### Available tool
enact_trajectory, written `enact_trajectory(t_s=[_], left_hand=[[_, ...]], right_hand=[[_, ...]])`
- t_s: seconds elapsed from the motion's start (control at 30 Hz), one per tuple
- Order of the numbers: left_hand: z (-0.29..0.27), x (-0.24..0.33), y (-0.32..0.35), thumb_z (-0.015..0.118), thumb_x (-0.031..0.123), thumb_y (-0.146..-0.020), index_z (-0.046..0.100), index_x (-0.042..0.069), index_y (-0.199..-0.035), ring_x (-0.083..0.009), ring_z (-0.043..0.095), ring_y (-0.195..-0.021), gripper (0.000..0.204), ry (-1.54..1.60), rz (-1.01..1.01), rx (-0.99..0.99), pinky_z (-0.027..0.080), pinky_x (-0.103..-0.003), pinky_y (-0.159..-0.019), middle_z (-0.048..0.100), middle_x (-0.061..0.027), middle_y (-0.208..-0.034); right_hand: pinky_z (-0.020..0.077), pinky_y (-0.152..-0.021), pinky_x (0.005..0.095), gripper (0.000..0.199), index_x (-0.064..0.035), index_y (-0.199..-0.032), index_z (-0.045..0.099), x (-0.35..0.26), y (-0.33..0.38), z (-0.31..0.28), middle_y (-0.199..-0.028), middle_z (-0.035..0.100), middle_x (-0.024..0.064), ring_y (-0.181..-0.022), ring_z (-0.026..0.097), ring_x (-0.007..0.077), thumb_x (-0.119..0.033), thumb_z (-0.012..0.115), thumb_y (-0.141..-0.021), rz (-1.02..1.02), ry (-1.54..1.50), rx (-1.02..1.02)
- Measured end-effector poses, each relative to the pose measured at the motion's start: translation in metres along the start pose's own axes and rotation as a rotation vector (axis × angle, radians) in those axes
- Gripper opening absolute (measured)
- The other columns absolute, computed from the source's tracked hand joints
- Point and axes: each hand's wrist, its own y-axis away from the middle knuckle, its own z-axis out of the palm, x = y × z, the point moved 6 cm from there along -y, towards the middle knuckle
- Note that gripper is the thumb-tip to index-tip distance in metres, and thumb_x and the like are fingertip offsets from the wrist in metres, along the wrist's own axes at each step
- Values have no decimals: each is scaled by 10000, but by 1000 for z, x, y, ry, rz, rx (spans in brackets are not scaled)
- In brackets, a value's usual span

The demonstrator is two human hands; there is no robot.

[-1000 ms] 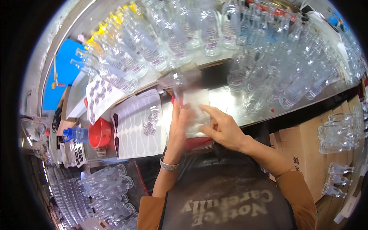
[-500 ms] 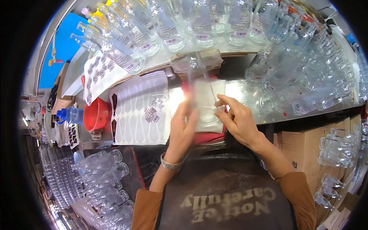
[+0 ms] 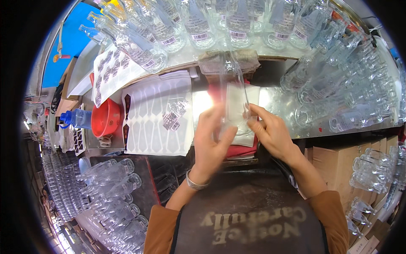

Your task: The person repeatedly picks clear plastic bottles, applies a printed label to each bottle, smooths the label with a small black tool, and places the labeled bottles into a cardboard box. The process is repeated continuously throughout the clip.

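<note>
A clear glass bottle lies in front of me, its base toward me and its neck on a folded cloth. White paper and a red cloth are beneath it. My right hand holds the bottle's right side near the base between thumb and fingers. At the left side, my left hand is blurred by motion, its thumb spread from its fingers near the base; whether it touches the glass is unclear. Left of it lies a sheet of clear labels with dark printed pieces.
Several labelled bottles stand along the far shelf, and more bottles crowd the metal bench at right. A red bowl and a blue-capped container sit at left. Bottles fill the lower left; cardboard boxes stand at lower right.
The whole view has shifted slightly, so the bench things appear farther right. My left thumb has spread away from the fingers beside the bottle. My right hand stays at the bottle's right side.
</note>
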Motion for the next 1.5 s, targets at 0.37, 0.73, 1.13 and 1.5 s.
enact_trajectory(t_s=[0.37,0.73,1.13,1.5], left_hand=[[1,-15,6,781,129,-850,451,40,-1472,-218,548,-1215,710,226,-120,50,504,-358,-933,518,-109,-1386],[-198,-131,8,720,304,-896,512,-45,-1379,-386,497,-1311,631,-881,-64,517,404,-455,-1091,529,-246,-1404],[-260,-208,-67,562,436,-954,588,22,-1313,-430,535,-1117,548,-1274,-426,423,462,-524,-923,575,-258,-1196],[-202,-165,-4,608,287,-956,617,8,-1285,-388,527,-1246,432,-1089,-70,250,428,-472,-1032,566,-224,-1349]], right_hand=[[523,-632,404,264,-59,-1096,680,-142,23,-48,-945,664,142,-711,642,259,-126,653,-841,-553,215,-22],[256,-395,253,284,-88,-905,734,-227,55,0,-797,648,-4,-469,393,103,-215,855,-682,-1187,-128,358],[235,-408,251,250,-35,-848,706,-236,44,23,-763,573,20,-499,399,96,-174,827,-681,-1228,-123,173],[523,-501,277,293,-41,-1025,752,-159,13,14,-878,710,106,-602,669,205,-58,698,-738,-822,-41,-281]])
